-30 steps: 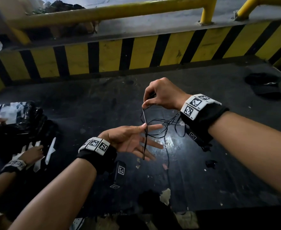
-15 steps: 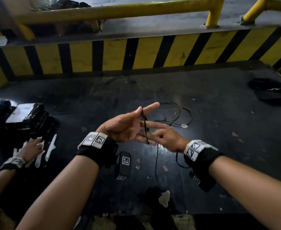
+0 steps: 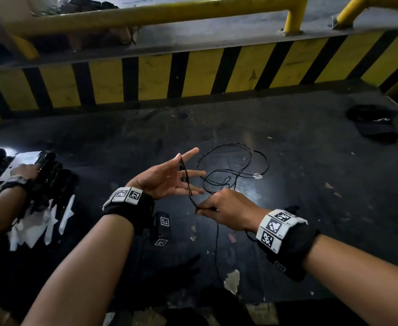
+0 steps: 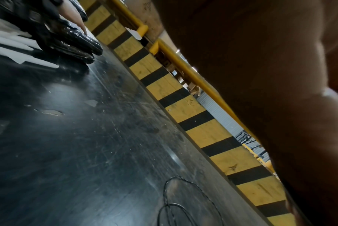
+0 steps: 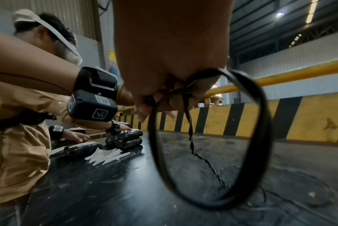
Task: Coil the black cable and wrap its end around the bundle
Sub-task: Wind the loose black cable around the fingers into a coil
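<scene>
The right hand (image 3: 226,211) pinches the thin black twisted cable (image 3: 231,161), its fingertips hidden behind the knuckles. The left hand (image 3: 167,177), just beside it, is spread wide, turns looped across its fingers; their number is unclear. One loose tangle lies beyond both.

Readable text: none in any view.
Wrist bands (image 3: 278,228): black-and-white square code patterns only; the tiny print beside them is too small to read.
Yellow wall sign (image 5: 111,55), ten o'clock: blurred, unreadable.
</scene>
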A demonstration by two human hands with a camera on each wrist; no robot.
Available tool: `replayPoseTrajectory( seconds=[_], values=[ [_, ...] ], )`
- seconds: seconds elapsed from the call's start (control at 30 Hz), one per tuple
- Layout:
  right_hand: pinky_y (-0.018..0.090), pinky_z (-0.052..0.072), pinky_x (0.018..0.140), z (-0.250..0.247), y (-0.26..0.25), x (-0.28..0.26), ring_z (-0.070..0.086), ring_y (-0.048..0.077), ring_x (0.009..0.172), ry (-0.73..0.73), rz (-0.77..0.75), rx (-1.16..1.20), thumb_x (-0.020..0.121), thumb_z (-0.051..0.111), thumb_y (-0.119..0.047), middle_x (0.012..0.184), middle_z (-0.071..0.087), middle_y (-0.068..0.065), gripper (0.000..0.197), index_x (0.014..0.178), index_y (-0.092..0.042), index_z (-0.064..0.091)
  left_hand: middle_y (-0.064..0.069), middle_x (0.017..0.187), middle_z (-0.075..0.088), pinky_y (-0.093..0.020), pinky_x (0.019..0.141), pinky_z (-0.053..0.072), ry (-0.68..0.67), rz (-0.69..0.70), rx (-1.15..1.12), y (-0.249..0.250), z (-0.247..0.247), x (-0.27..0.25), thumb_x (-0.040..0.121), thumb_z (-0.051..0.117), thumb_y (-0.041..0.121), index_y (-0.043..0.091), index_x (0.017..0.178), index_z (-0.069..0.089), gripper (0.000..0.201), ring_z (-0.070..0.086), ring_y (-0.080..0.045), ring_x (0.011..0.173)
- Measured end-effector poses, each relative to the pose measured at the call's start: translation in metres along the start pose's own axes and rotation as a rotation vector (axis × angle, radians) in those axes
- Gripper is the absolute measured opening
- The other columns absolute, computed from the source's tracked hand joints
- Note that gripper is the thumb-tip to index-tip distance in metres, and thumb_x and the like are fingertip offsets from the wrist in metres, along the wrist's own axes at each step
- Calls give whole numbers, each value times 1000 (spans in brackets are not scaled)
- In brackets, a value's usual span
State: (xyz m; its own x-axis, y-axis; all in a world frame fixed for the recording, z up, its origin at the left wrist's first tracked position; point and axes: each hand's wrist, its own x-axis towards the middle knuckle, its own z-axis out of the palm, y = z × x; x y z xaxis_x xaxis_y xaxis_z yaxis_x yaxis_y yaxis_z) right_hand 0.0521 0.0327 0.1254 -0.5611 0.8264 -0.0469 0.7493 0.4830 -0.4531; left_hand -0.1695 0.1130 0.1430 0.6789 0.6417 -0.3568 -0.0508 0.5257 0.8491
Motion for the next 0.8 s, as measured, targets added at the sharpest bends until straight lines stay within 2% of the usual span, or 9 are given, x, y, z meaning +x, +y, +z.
replayPoseTrajectory(
  seconds=[0.1,0.17,0.27,0.33,0.4,0.5,0.57,0.67,0.8],
  values=[
    [34,50,75,-28,-14,-2,67,24,92,-99,-24,-132,98,53,-45,97,72,-1,25,111,-35,72,-21,155,43,-53,108,46,39,-92,25,-6,-2,1,91,55,56,48,148,42,59,58,-53,122],
    [37,51,79,-54,-22,3,66,24,97,-147,-22,-219,98,55,-45,105,71,-1,24,115,-39,70,-21,155,42,-57,112,37,41,-158,57,-11,-4,1,88,63,56,44,150,41,66,53,-54,125],
    [31,46,68,-91,-24,16,64,16,84,-187,16,-259,94,62,-44,96,69,-7,20,111,-39,72,-21,155,45,-64,118,26,46,-180,92,-21,-4,2,90,64,52,36,153,41,68,40,-60,134],
    [33,53,66,-113,-23,26,64,13,78,-201,34,-255,92,66,-43,90,69,-9,18,106,-36,74,-20,152,48,-66,116,27,71,-201,80,-21,1,2,87,70,48,31,150,46,70,44,-60,132],
    [37,59,71,-128,-21,37,67,13,80,-174,43,-233,88,70,-42,90,72,-10,14,98,-34,77,-20,152,48,-61,111,39,51,-228,70,-20,7,2,84,74,47,29,149,48,73,52,-55,127],
    [34,59,69,-142,-17,51,69,13,80,-75,42,-252,82,76,-42,86,73,-11,11,88,-33,78,-18,156,43,-52,103,49,-66,-257,94,-19,20,4,95,57,45,32,149,48,56,62,-44,122],
    [30,53,66,-145,-13,58,68,14,84,-7,21,-288,79,78,-45,89,71,-12,12,86,-35,78,-17,155,45,-52,105,47,-125,-253,84,-21,27,4,100,45,43,33,149,47,50,59,-47,124],
    [29,41,67,-142,-5,66,64,14,91,74,-24,-306,78,77,-52,90,64,-15,17,88,-38,77,-18,157,43,-55,108,42,-191,-225,31,-24,30,2,102,38,46,35,153,41,52,48,-58,130],
    [28,39,72,-136,7,70,60,8,88,119,-56,-292,74,76,-60,78,55,-21,24,88,-40,78,-21,157,41,-59,113,36,-242,-197,27,-22,33,-3,104,30,46,35,154,38,52,44,-63,131]
  ],
)
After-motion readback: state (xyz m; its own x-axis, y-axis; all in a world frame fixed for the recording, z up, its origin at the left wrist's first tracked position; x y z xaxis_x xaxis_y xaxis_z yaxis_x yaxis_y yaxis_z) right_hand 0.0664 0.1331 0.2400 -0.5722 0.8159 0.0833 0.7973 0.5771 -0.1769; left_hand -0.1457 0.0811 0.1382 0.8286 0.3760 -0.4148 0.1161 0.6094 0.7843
